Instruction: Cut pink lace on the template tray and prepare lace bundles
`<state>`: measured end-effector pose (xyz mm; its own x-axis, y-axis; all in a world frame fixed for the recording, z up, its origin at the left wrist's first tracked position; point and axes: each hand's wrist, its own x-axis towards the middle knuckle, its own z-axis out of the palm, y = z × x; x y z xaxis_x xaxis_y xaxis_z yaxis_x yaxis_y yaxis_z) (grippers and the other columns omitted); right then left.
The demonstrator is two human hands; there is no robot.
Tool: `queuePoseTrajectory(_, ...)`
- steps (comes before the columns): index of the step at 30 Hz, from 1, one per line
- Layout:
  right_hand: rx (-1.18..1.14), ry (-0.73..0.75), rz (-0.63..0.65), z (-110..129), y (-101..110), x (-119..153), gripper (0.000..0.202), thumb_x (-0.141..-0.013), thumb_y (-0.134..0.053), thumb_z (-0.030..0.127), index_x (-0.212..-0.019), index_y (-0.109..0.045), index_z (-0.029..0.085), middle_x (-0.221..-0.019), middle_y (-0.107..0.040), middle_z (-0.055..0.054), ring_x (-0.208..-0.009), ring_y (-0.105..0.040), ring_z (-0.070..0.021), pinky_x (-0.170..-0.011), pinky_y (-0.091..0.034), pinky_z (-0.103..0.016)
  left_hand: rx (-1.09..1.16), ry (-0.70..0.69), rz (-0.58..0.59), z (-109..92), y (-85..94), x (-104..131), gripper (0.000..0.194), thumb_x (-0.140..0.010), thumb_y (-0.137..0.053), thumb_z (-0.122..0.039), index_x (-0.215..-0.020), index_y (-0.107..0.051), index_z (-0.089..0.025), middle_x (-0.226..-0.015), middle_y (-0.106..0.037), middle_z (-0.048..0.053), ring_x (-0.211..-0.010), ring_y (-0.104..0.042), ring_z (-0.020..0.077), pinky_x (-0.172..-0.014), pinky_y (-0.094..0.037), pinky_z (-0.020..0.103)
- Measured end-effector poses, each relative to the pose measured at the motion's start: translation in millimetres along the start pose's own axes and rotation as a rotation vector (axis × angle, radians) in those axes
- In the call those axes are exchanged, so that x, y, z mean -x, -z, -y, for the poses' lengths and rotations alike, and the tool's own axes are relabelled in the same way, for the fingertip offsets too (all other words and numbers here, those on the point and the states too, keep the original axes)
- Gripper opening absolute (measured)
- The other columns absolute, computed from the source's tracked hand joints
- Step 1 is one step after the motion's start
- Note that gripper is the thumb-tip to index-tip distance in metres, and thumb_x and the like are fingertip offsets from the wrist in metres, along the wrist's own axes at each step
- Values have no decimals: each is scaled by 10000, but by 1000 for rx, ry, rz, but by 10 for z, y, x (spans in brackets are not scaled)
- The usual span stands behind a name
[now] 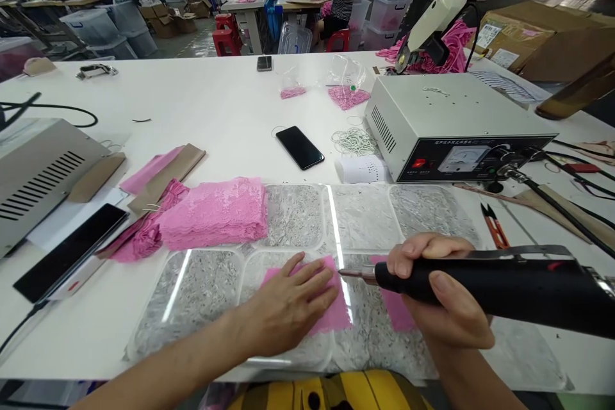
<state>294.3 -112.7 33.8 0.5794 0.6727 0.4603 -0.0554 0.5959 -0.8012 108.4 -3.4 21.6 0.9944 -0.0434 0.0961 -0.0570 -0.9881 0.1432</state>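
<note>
My left hand lies flat with fingers spread on a pink fabric piece, over a marbled plastic lid. In my right hand is a black handheld ultrasonic cutter, fingers wrapped round its body. Its metal tip points left, close to the fingertips of my left hand; whether it touches the fabric I cannot tell. Another pink piece lies under the cutter, partly covered by my right hand. A folded stack of pink lace rests at the back left of the lid.
A grey control box stands back right, cabled to the cutter. Another grey box and a tablet sit at left. A phone, pale elastic loops, a paper roll and red-handled snips lie around the lid.
</note>
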Motion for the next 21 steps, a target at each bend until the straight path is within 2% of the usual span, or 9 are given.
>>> queuePoseTrajectory(7, 5, -13, 34, -30, 5, 21, 113, -823, -550, 197, -932, -542, 168, -847, -521, -30, -619, -537, -117, -569, -484, -299, 13, 15, 40, -11, 33, -17, 344, -949, -377, -237, -1262, -494, -157, -1290, -527, 90, -1251, -398, 247, -1056, -303, 461)
queuePoseTrajectory(21, 46, -22, 63, -32, 4, 21, 80, -839, -547, 190, -919, -540, 183, -838, -520, -22, -618, -541, -119, -579, -484, -308, -38, 5, 33, -11, 48, -31, 345, -950, -375, -250, -1261, -495, -159, -1295, -529, 82, -1251, -402, 245, -1045, -314, 445)
